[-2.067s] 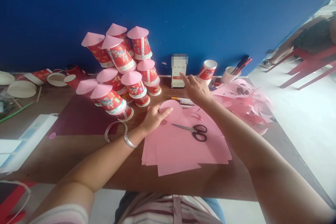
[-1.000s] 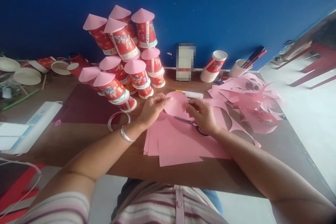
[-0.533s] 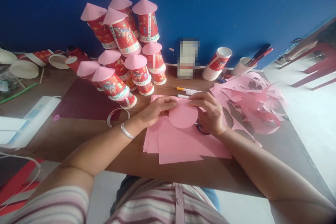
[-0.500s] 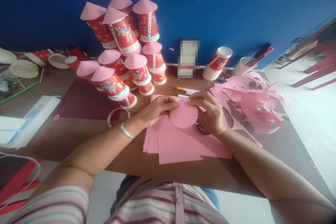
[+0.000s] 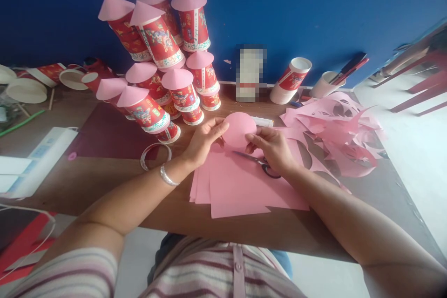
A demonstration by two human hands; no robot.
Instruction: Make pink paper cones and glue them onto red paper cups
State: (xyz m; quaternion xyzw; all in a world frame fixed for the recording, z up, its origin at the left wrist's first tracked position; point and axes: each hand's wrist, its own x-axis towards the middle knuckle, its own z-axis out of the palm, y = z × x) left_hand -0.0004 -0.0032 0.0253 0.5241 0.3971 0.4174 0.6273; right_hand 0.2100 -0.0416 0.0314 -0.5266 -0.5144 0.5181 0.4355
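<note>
A pink paper circle is held up over the stack of pink paper sheets. My left hand pinches its left edge between thumb and fingers. At its lower right edge, my right hand grips it the same way. Scissors with dark handles lie on the sheets just below the circle, close to my right hand. Behind the circle a white marker is partly covered.
Several red decorated paper cups with pink cone tops stand stacked at the back left. Pink paper scraps pile up on the right, before a pen cup. A red-wrapped cup leans nearby. A silvery ring lies left.
The paper circle has risen away from me and slightly left. My right hand has shifted from its top edge to its lower right edge, uncovering the scissors.
</note>
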